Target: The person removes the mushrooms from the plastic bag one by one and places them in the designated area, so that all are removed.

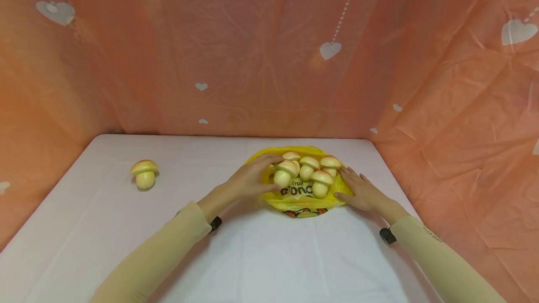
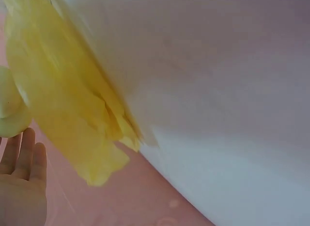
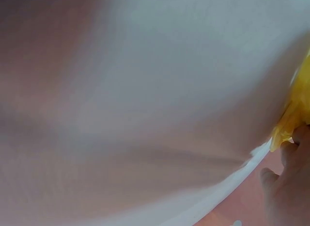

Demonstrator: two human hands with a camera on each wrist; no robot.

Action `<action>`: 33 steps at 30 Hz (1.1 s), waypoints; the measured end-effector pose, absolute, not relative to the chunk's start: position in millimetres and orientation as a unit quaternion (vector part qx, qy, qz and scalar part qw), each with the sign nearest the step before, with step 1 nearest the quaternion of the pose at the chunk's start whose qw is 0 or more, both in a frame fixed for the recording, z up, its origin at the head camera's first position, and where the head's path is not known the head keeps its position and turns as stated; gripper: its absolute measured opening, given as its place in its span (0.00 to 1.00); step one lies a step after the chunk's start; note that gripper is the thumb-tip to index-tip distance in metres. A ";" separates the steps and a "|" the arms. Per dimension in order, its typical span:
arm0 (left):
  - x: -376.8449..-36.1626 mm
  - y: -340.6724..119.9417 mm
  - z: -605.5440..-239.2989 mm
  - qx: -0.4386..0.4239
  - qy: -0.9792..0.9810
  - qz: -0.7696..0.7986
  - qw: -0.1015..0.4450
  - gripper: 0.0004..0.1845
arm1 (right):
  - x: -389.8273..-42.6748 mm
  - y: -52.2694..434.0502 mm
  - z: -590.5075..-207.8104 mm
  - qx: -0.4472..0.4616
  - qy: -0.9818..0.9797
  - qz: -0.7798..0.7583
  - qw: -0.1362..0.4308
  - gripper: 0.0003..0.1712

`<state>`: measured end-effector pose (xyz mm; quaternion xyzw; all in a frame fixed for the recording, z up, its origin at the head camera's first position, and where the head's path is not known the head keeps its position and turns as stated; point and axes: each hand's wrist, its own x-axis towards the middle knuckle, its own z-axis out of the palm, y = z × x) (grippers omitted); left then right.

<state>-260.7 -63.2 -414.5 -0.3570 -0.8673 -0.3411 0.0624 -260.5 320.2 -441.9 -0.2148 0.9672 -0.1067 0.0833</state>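
A yellow plastic bag (image 1: 303,204) with dark lettering lies on the table, its mouth spread wide. Several toy mushrooms (image 1: 322,183) with tan caps and pale stems sit in it. My left hand (image 1: 248,176) reaches over the bag's left rim, thumb and fingers on either side of the leftmost toy mushroom (image 1: 283,179). In the left wrist view, this mushroom (image 2: 10,104) meets the fingertips. At the bag's right side, my right hand (image 1: 362,193) rests against the rim with fingers extended. Its fingertips touch the yellow plastic (image 3: 293,114) in the right wrist view.
Another toy mushroom (image 1: 144,174) stands alone on the white-covered table (image 1: 202,158), far to the left. An orange curtain (image 1: 269,83) with white hearts hangs behind the table and along both sides.
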 end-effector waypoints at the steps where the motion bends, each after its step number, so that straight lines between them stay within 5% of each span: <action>1: -260.2 -65.8 -413.7 -0.355 -0.867 -0.344 0.068 0.38 | -260.5 320.2 -441.7 -0.215 0.967 -0.107 0.084 0.52; 33: -252.2 -172.5 -415.0 -0.285 -0.858 -0.391 0.173 0.37 | -261.0 320.3 -440.9 -0.218 0.967 -0.103 0.083 0.52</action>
